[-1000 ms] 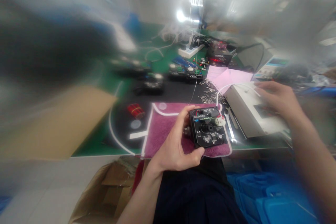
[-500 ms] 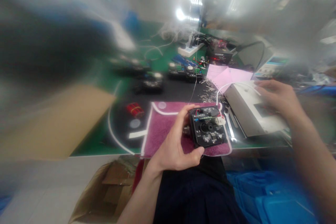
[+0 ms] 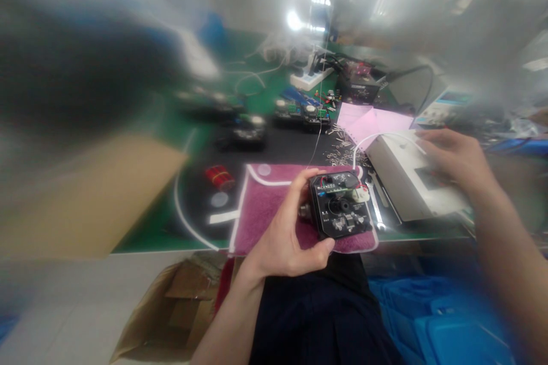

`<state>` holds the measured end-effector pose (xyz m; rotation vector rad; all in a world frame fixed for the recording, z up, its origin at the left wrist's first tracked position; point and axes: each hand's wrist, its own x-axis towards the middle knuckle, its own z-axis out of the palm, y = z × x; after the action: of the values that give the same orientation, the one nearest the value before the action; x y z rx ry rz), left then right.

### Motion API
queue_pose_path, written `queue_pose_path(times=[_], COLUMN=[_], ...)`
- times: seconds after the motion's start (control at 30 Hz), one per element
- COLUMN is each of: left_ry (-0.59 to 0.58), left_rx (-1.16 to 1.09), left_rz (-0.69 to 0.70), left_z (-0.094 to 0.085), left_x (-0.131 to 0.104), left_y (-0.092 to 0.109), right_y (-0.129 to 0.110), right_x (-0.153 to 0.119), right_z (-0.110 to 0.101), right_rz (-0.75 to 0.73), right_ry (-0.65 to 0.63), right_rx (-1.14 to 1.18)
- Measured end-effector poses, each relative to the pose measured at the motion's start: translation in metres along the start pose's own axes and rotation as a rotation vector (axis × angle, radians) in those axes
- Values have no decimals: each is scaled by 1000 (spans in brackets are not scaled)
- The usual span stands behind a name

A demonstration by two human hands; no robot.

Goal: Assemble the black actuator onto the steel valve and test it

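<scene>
My left hand (image 3: 285,239) grips a black square electronic module (image 3: 340,205) by its left side, fingers behind it and thumb at the lower edge. Its open face shows a circuit board with a round black part in the middle, a white connector and thin red wires. The module is held over a purple cloth (image 3: 261,211) with white edging. My right hand (image 3: 454,157) is at the far right end of a white-grey box (image 3: 396,174), fingers bent together; whatever they hold is hidden. A white tube (image 3: 377,138) arches over the box toward those fingers.
Wrenches (image 3: 375,205) lie between cloth and box. Loose screws (image 3: 340,148) are scattered near pink paper (image 3: 362,122). Similar black modules (image 3: 317,117) stand behind the mat. A red bundle (image 3: 219,177) is left of the cloth, a cardboard box (image 3: 171,313) below the table edge.
Almost nothing differs. The view has shifted very slightly; my left hand still holds the module and my right hand stays by the box. A red display on the black unit behind no longer shows.
</scene>
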<state>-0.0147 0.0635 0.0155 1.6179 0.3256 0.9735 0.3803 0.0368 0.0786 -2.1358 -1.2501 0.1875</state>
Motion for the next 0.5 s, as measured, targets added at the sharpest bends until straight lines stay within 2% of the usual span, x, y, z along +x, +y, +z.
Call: queue_pose_path(times=[0.1, 0.27, 0.5], left_ry=[10, 6, 8], left_rx=[-15, -11, -31], left_rz=[-8, -17, -21], left_z=[0, -1, -1], left_x=[-2, -3, -3], left_y=[-2, -4, -4], right_y=[3, 15, 12], right_x=[1, 6, 6], right_z=[1, 4, 1], right_rz=[34, -23, -21], right_ry=[-34, 20, -8], right_rx=[-16, -19, -36])
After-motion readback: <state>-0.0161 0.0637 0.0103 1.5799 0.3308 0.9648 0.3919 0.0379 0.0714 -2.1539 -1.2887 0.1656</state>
